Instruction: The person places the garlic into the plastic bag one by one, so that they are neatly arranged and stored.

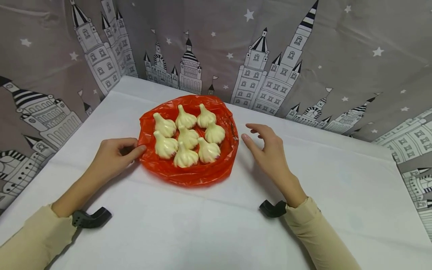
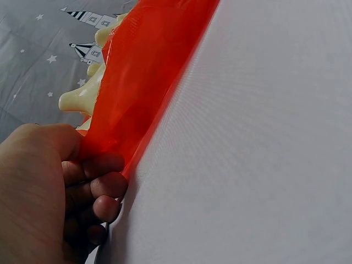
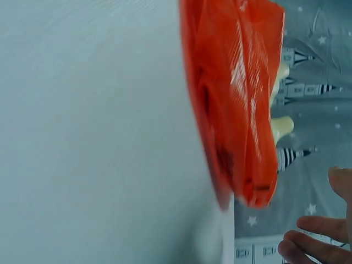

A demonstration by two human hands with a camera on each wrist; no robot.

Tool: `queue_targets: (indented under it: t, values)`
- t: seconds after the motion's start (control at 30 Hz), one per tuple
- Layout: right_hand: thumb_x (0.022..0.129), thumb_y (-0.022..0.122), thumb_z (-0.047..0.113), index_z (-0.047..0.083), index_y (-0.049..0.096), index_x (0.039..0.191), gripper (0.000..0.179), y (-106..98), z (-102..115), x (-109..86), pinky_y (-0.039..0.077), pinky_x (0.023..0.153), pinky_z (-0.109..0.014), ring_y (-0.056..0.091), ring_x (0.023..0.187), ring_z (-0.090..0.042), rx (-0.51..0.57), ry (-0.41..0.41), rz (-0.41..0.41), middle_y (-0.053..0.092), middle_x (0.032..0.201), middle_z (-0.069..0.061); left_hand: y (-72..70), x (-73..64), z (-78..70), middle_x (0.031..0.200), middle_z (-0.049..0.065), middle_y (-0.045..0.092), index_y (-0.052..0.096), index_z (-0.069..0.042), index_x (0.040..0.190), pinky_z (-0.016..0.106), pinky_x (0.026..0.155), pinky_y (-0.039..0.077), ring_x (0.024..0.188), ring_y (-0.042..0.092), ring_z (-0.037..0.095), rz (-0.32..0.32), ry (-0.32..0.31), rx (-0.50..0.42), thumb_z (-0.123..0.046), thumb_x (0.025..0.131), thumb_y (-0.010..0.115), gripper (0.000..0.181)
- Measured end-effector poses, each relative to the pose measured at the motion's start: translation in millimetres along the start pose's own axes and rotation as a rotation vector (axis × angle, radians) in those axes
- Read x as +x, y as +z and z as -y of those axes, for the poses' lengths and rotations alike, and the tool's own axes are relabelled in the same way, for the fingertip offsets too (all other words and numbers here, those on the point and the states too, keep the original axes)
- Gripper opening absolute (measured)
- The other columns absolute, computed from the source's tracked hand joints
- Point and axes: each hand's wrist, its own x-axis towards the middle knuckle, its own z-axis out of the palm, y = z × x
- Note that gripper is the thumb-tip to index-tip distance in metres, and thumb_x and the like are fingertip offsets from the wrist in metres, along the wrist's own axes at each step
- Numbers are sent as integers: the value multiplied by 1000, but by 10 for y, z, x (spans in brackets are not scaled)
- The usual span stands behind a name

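Note:
A red plastic bag (image 1: 189, 176) sits on the white table with its rim spread wide. Several pale garlic bulbs (image 1: 188, 137) lie grouped inside it, stems mostly pointing up and away. My left hand (image 1: 113, 155) pinches the left edge of the bag between thumb and index finger; in the left wrist view the red film (image 2: 143, 82) runs up from those fingers. To the right of the bag, apart from its rim, my right hand (image 1: 268, 150) hovers with thumb and fingers spread and nothing between them. Its fingertips (image 3: 311, 247) show at the right wrist view's edge.
A white cloth (image 1: 189, 232) covers the table on all sides of the bag. Close behind stands a grey curtain (image 1: 219, 45) printed with castles and stars. Black wrist-camera mounts (image 1: 91, 218) stick out inward from both sleeves.

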Motion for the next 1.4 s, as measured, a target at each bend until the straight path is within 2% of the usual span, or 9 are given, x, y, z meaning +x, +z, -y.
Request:
queue_targets:
  t: [0.27, 0.63, 0.8, 1.07, 1.23, 1.4]
  values:
    - [97, 62, 35, 12, 63, 129, 39, -176, -243, -161, 44, 93, -46, 59, 110, -30, -48, 53, 11, 64, 123, -10, 11, -6, -16, 68, -1, 59, 69, -15, 79, 16, 60, 40, 69, 49, 11, 5, -11, 12, -24, 92, 71, 16]
    - [97, 63, 33, 10, 62, 128, 39, -441, -553, -408, 43, 93, -47, 58, 111, -31, -86, 109, -25, 63, 125, -11, -1, -44, 17, 65, -1, 57, 67, -16, 78, 15, 60, 39, 68, 48, 7, -6, -4, 11, -25, 93, 70, 17]
    - [97, 63, 31, 10, 62, 130, 39, -643, -703, -599, 43, 93, -49, 57, 112, -33, -117, 151, -53, 62, 129, -11, 25, -23, -10, 66, -1, 59, 68, -17, 79, 15, 61, 41, 69, 49, 8, 5, -39, 11, -30, 93, 68, 19]
    - [91, 71, 33, 13, 60, 132, 47, -926, -817, -879, 36, 104, -55, 48, 132, -32, -158, 220, -75, 58, 137, -8, 43, -6, 12, 66, -1, 57, 68, -16, 81, 14, 60, 40, 69, 48, 6, -3, 4, -6, -22, 93, 70, 14]
    - [89, 73, 30, 13, 56, 137, 54, -1146, -880, -1078, 33, 104, -62, 42, 136, -38, -197, 237, -73, 52, 144, -12, 63, -6, 8, 67, -1, 58, 69, -15, 83, 13, 60, 40, 69, 49, 6, 8, 17, -6, -22, 93, 70, 12]
    - [90, 71, 31, 14, 47, 146, 63, -1398, -991, -1374, 25, 103, -70, 32, 142, -43, -249, 302, -52, 40, 153, -16, 46, -7, 4, 68, -1, 58, 68, -15, 81, 14, 59, 39, 69, 48, 6, 3, 25, 8, -20, 93, 70, 13]
